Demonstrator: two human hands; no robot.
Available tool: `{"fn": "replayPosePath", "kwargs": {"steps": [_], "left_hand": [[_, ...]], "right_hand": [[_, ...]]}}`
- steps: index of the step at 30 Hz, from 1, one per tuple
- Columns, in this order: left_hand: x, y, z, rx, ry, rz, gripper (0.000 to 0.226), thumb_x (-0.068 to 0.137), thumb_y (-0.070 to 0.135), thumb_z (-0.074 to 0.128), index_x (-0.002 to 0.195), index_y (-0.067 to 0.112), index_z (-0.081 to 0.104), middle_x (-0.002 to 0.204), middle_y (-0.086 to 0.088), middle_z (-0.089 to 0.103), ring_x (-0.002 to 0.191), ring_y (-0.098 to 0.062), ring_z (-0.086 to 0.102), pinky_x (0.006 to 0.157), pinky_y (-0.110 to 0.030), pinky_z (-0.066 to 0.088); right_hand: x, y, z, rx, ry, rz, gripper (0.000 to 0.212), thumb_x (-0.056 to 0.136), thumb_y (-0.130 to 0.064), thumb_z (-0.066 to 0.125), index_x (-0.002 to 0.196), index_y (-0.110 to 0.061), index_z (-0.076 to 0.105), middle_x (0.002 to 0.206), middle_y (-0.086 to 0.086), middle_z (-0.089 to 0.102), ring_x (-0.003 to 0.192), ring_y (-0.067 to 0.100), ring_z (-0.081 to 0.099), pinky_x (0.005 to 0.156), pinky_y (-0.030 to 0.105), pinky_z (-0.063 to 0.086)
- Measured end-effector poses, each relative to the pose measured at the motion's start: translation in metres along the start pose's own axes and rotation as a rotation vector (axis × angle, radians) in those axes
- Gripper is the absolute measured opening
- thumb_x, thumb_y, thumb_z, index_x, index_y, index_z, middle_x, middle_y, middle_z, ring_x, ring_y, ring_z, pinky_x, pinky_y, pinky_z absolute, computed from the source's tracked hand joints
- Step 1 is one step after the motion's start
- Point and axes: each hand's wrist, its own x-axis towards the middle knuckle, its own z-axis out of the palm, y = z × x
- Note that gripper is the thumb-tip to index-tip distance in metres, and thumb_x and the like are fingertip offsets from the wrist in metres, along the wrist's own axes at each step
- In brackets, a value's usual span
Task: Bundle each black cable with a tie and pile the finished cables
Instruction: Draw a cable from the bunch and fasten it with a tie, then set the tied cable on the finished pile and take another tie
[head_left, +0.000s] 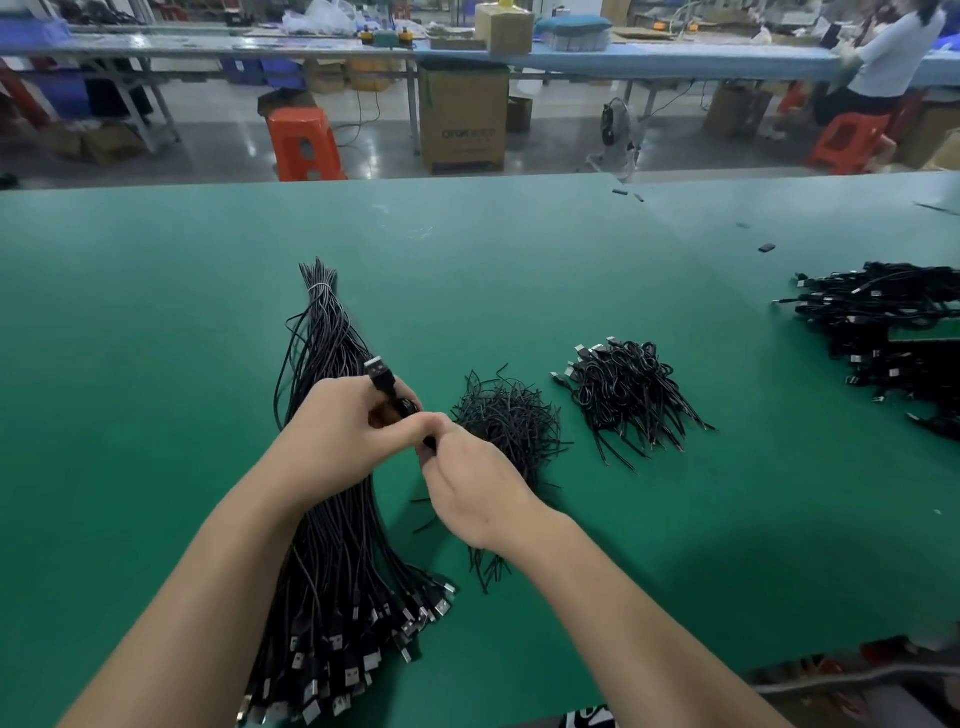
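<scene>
Near the front edge of the green table (156, 312), both hands meet over one coiled black cable (387, 387), its plug poking up above the knuckles. Left hand (337, 431) has its fingers curled round the coil, gripping it tight; right hand (470, 483) pinches something thin and dark at the coil, most likely a tie, though the fingertips hide it. So this one looks mid-wrap, tie going on, not yet finished by my reckoning.

What's done: a small heap of finished cables (628, 395) sits toward the middle of the table, right of the hands, and a far bigger pile (893, 338) runs off the right edge.

What's left: plenty. A long sheaf of loose cables (337, 545) stretches from the front edge up under the left wrist, plugs fanned out at the near end. The stock of ties (511, 415) lies just beside the right hand, well supplied. Judging by that sheaf, a long way to go yet
</scene>
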Motion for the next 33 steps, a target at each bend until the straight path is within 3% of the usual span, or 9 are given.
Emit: {"fn": "replayPosePath", "kwargs": {"steps": [2, 6, 9, 14, 18, 22, 25, 29, 33], "left_hand": [[0.002, -0.002, 0.0, 0.08, -0.009, -0.013, 0.02, 0.083, 0.04, 0.072, 0.068, 0.027, 0.066, 0.061, 0.013, 0.063, 0.053, -0.005, 0.054, 0.055, -0.015, 0.041], [0.004, -0.006, 0.003, 0.119, -0.03, -0.04, 0.028, 0.085, 0.038, 0.069, 0.063, 0.021, 0.062, 0.05, 0.01, 0.056, 0.049, -0.006, 0.049, 0.049, -0.019, 0.035], [0.005, -0.009, 0.002, 0.067, -0.033, -0.064, 0.028, 0.088, 0.037, 0.069, 0.065, 0.019, 0.066, 0.053, 0.002, 0.059, 0.048, -0.008, 0.048, 0.049, -0.022, 0.037], [0.006, -0.01, 0.008, -0.088, -0.071, -0.059, 0.032, 0.093, 0.033, 0.067, 0.064, 0.02, 0.067, 0.055, 0.006, 0.063, 0.046, -0.01, 0.046, 0.05, -0.029, 0.039], [0.009, -0.026, 0.014, -0.558, -0.293, -0.223, 0.022, 0.089, 0.034, 0.069, 0.09, 0.013, 0.065, 0.063, 0.004, 0.057, 0.048, -0.009, 0.038, 0.044, -0.022, 0.032], [0.007, -0.055, 0.033, 0.01, -0.406, -0.254, 0.008, 0.092, 0.029, 0.071, 0.095, 0.025, 0.065, 0.086, 0.006, 0.068, 0.068, -0.005, 0.061, 0.06, -0.019, 0.046], [0.0, -0.064, 0.065, 0.32, -0.422, -0.277, 0.005, 0.093, 0.028, 0.068, 0.094, 0.028, 0.063, 0.095, 0.008, 0.066, 0.083, -0.007, 0.062, 0.074, -0.024, 0.052], [-0.009, -0.076, 0.095, 0.424, -0.357, -0.224, 0.023, 0.096, 0.024, 0.061, 0.118, 0.028, 0.062, 0.111, 0.002, 0.056, 0.098, -0.022, 0.061, 0.088, -0.038, 0.052], [-0.013, -0.082, 0.103, 0.377, -0.318, -0.223, 0.012, 0.093, 0.034, 0.065, 0.104, 0.034, 0.063, 0.096, 0.008, 0.044, 0.086, -0.019, 0.058, 0.076, -0.035, 0.05]], "right_hand": [[0.002, 0.0, 0.001, 0.056, -0.037, 0.011, 0.022, 0.106, -0.026, 0.035, 0.12, -0.017, 0.05, 0.108, 0.008, 0.064, 0.087, 0.026, 0.061, 0.079, 0.042, 0.051], [0.007, 0.003, 0.005, 0.304, -0.108, 0.059, 0.009, 0.103, -0.036, 0.048, 0.108, -0.037, 0.056, 0.08, -0.014, 0.065, 0.059, 0.009, 0.05, 0.051, 0.032, 0.047], [0.008, 0.001, 0.008, 0.532, -0.12, 0.108, 0.023, 0.1, -0.048, 0.04, 0.086, -0.055, 0.057, 0.053, -0.02, 0.046, 0.049, 0.006, 0.036, 0.045, 0.03, 0.031], [0.012, 0.007, 0.015, 0.517, -0.071, 0.139, 0.029, 0.1, -0.045, 0.032, 0.083, -0.041, 0.056, 0.048, -0.019, 0.043, 0.05, 0.01, 0.035, 0.051, 0.035, 0.032], [0.014, 0.013, 0.01, 0.461, 0.032, 0.178, 0.029, 0.102, -0.038, 0.034, 0.09, -0.024, 0.056, 0.061, -0.011, 0.044, 0.055, 0.013, 0.038, 0.054, 0.035, 0.035], [0.014, 0.027, 0.002, 0.436, 0.096, 0.254, 0.032, 0.106, -0.039, 0.034, 0.084, -0.021, 0.049, 0.07, 0.001, 0.049, 0.062, 0.016, 0.046, 0.065, 0.039, 0.045], [0.014, 0.032, -0.001, 0.509, 0.09, 0.296, 0.034, 0.107, -0.039, 0.035, 0.088, -0.015, 0.05, 0.069, 0.002, 0.052, 0.06, 0.012, 0.049, 0.065, 0.034, 0.05], [0.012, 0.034, -0.002, 0.557, 0.098, 0.311, 0.032, 0.107, -0.036, 0.036, 0.085, -0.017, 0.048, 0.067, -0.001, 0.048, 0.06, 0.014, 0.046, 0.059, 0.031, 0.047], [0.01, 0.034, -0.002, 0.564, 0.083, 0.317, 0.032, 0.108, -0.035, 0.034, 0.084, -0.018, 0.046, 0.067, -0.002, 0.038, 0.061, 0.017, 0.038, 0.054, 0.027, 0.043]]}}
